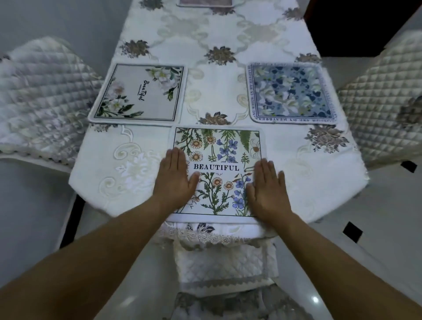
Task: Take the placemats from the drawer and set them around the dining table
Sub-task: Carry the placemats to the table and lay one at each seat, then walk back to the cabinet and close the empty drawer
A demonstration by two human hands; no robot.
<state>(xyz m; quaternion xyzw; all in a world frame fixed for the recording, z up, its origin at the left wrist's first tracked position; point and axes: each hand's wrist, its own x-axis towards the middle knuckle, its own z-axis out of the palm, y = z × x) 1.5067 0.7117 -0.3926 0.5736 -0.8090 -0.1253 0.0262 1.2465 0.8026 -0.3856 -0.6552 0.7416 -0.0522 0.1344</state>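
A placemat with wildflowers and the word BEAUTIFUL (pixel 219 160) lies flat at the near end of the dining table (pixel 217 48). My left hand (pixel 177 178) rests palm down on its left edge. My right hand (pixel 267 187) presses flat on its right edge. Both hands have straight fingers and grip nothing. A grey placemat with white flowers (pixel 139 93) lies on the left side. On the right side lies a blue floral placemat (pixel 291 92). A fourth placemat (pixel 205 2) shows partly at the far end.
A white embroidered tablecloth with brown flower motifs covers the table. Quilted chairs stand at the left (pixel 38 96), at the right (pixel 383 102) and right below me (pixel 226 262). The floor is glossy pale tile.
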